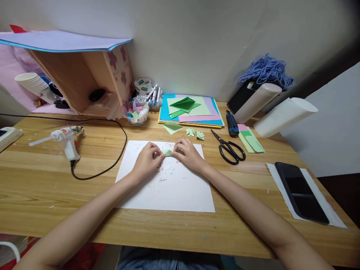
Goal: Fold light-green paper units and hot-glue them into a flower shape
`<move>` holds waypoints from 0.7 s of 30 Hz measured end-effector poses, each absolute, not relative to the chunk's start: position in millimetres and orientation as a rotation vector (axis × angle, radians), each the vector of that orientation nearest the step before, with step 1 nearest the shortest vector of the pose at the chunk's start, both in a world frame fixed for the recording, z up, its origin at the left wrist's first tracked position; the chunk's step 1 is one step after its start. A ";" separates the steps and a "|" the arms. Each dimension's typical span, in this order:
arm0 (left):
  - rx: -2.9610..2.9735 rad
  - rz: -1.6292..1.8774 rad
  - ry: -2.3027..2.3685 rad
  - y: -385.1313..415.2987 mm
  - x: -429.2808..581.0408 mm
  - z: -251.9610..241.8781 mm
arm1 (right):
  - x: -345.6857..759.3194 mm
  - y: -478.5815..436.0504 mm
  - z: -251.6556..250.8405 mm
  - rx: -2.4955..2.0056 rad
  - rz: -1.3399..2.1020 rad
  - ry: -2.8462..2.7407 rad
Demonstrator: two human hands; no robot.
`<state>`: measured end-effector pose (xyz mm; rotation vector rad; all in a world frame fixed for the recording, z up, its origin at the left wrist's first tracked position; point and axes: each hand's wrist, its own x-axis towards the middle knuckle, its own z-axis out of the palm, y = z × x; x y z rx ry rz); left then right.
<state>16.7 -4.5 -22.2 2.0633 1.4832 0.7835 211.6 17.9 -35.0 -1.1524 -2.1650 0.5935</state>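
Note:
A small folded piece of light green paper is held between my two hands, over a white sheet marked with coloured scribbles. My left hand pinches its left end, and my right hand grips the right end; the fingertips partly cover it. Just beyond my hands lie a light green paper triangle and two small folded green paper pieces, one beside the other. Black-handled scissors rest on the table to the right of the sheet.
A glue gun with a looping black cord stands at left. At the back are an open box, a tub of paper scraps and stacked coloured paper. A utility knife, paper rolls and a phone lie right.

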 end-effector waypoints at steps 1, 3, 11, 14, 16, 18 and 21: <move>2.056 0.785 1.499 -4.1 17.2 -23.1 | 210.8 17.6 -35.6 -1.175 0.594 -2.153; 2.060 0.794 1.537 -4.2 19.1 -24.6 | 209.5 16.8 -36.3 -1.223 0.588 -2.134; 2.107 0.788 1.642 -7.6 24.7 -26.0 | 207.2 15.1 -37.7 -1.265 0.509 -2.111; 2.113 0.777 1.648 -7.2 25.1 -25.5 | 207.1 16.1 -40.4 -1.260 0.487 -2.119; 2.116 0.765 1.653 -6.9 25.4 -25.1 | 206.8 16.6 -42.0 -1.258 0.455 -2.135; 2.123 0.757 1.661 -6.7 25.4 -24.9 | 206.8 16.8 -43.1 -1.253 0.423 -2.156; 2.135 0.757 1.662 -6.0 24.7 -25.0 | 207.5 17.3 -43.1 -1.262 0.398 -2.170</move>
